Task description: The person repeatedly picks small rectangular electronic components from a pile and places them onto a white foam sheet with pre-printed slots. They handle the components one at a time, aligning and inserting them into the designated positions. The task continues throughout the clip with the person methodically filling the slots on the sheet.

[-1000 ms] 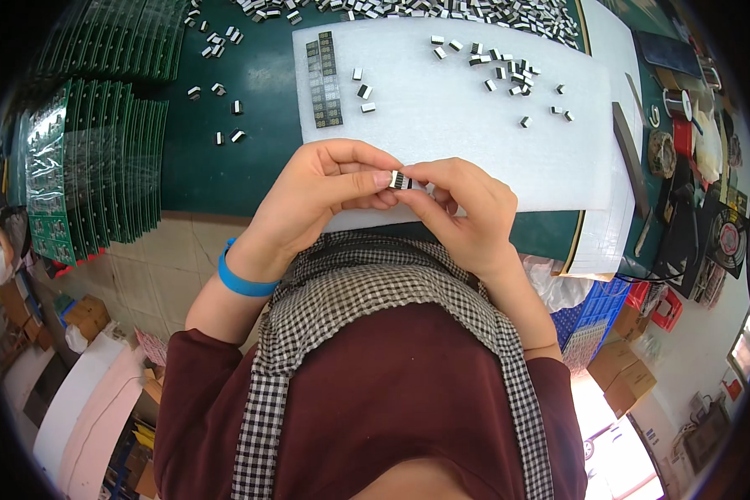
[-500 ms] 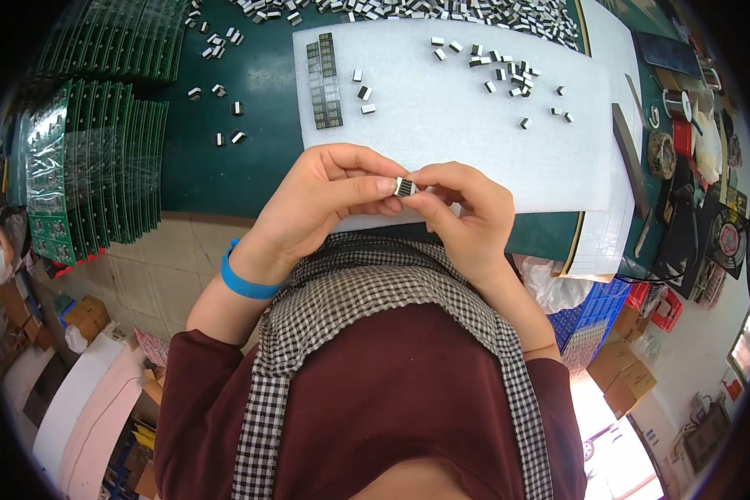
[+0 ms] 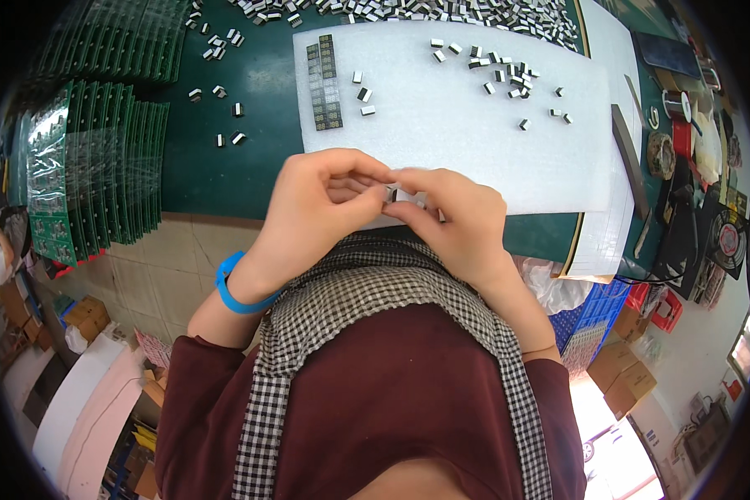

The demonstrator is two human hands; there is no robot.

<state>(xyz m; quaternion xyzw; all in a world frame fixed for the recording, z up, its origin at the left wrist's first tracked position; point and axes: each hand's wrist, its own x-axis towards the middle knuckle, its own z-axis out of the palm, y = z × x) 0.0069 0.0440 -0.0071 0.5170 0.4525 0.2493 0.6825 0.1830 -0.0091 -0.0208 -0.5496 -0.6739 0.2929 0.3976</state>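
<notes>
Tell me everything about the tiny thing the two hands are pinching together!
The tiny block-shaped part with pale silvery and dark faces is mostly hidden by fingertips. It looks like the small loose pieces scattered on the white foam sheet behind it. The left hand pinches it from one side and the right hand from the other. It is held in the air above the near edge of that sheet, just in front of the person's chest. Its finer details are too small to tell.

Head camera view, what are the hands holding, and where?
A small dark block, pinched at its ends between the fingertips of the left hand and right hand.
</notes>
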